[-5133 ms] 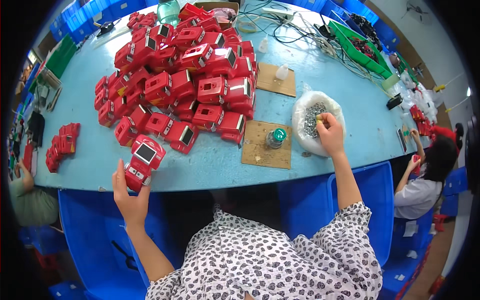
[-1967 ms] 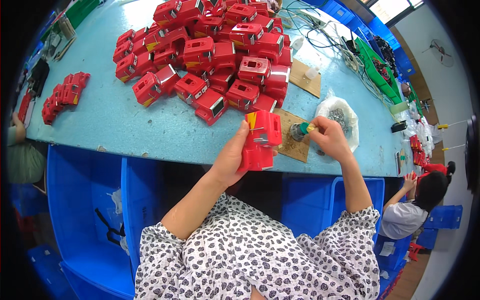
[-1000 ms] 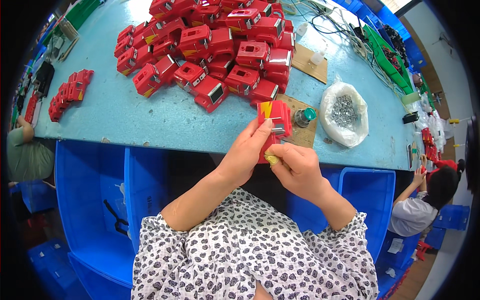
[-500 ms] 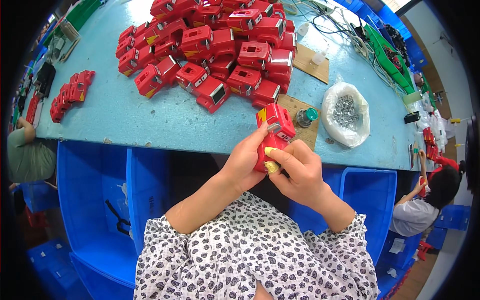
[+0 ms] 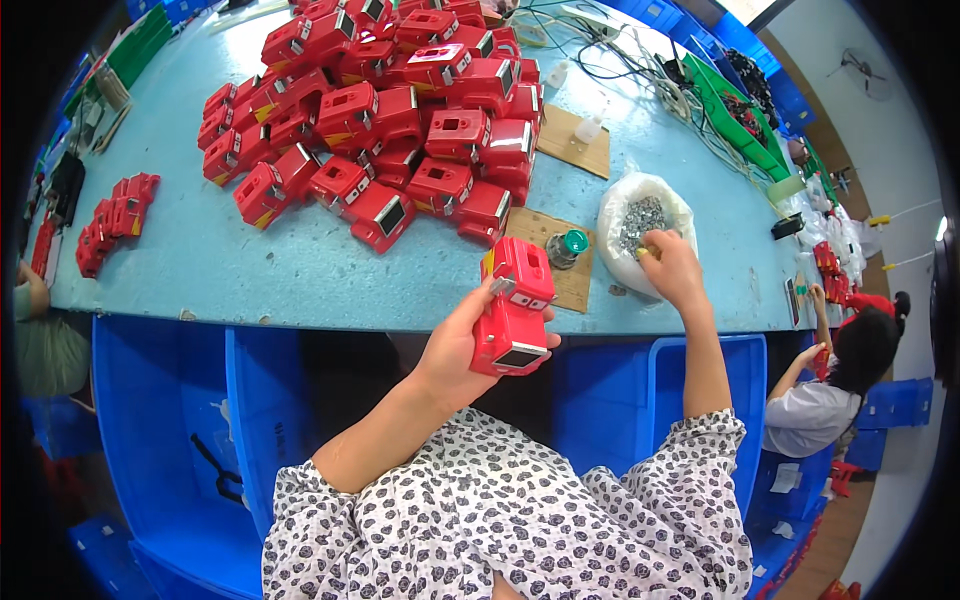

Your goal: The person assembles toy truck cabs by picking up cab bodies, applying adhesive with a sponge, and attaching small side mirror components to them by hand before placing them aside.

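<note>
My left hand (image 5: 450, 345) is closed around a red toy truck body (image 5: 512, 325), held just off the table's near edge. The shell has a square hole in its roof, a yellow flash on its side and a dark front grille. To the right, my right hand (image 5: 674, 268) reaches into a white plastic bag (image 5: 680, 207) of small silvery parts (image 5: 641, 217). Its fingers are bent together at the parts, with yellow covering on a fingertip. What they pinch, if anything, is too small to make out.
A large pile of red truck bodies (image 5: 380, 110) covers the far middle of the blue table (image 5: 330, 265). A green-capped jar (image 5: 568, 249) stands on cardboard. Beyond lie a small bottle (image 5: 589, 128) and cables. Blue bins (image 5: 170, 420) sit below the edge; a person (image 5: 820, 390) works at right.
My right hand has left the truck body and moved right into the bag. The truck body in my left hand has turned, its grille showing. The whole view has shifted slightly.
</note>
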Action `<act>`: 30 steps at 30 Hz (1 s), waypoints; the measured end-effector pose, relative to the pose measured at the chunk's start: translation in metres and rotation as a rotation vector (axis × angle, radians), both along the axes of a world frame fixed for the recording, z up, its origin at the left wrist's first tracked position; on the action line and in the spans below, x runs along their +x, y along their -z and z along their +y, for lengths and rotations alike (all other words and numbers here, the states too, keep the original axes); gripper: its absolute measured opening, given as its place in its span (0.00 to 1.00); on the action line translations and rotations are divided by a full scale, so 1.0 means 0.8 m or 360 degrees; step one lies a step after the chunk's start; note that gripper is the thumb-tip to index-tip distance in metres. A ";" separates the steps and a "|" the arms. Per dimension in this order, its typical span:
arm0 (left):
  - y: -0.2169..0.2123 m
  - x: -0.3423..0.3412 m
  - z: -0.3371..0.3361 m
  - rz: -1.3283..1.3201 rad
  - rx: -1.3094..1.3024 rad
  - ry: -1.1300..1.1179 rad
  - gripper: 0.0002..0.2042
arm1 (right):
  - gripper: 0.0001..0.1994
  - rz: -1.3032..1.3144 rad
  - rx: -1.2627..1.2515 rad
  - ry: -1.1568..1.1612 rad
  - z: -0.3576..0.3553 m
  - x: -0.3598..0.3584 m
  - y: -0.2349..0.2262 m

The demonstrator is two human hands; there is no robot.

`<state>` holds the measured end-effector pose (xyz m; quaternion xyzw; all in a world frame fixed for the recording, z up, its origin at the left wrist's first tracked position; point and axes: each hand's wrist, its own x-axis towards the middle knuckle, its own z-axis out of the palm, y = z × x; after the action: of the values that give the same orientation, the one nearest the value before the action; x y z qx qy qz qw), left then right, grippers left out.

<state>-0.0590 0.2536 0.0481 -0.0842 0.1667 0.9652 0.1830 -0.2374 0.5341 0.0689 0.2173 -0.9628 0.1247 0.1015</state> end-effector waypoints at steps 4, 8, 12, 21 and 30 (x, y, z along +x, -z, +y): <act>0.002 0.005 -0.008 0.0020 -0.0004 -0.0048 0.23 | 0.07 -0.0070 0.0114 0.0058 0.002 -0.015 0.015; 0.006 0.009 -0.013 0.0013 0.0029 -0.0063 0.23 | 0.09 -0.0453 -0.0551 0.0133 0.011 -0.029 0.015; 0.009 0.007 -0.008 0.0011 0.0038 -0.0048 0.24 | 0.09 -0.0641 -0.0749 0.0227 0.022 -0.033 0.013; 0.014 0.003 -0.001 -0.0007 0.0072 0.0039 0.24 | 0.05 -0.0139 -0.0181 -0.0039 0.013 -0.022 0.029; 0.017 0.012 -0.001 0.0000 0.0043 0.0014 0.24 | 0.07 -0.0795 -0.1065 0.0230 0.026 -0.026 0.014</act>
<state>-0.0494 0.2525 0.0343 -0.0808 0.1541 0.9666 0.1883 -0.2583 0.5549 0.0578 0.0674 -0.8769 0.4719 -0.0615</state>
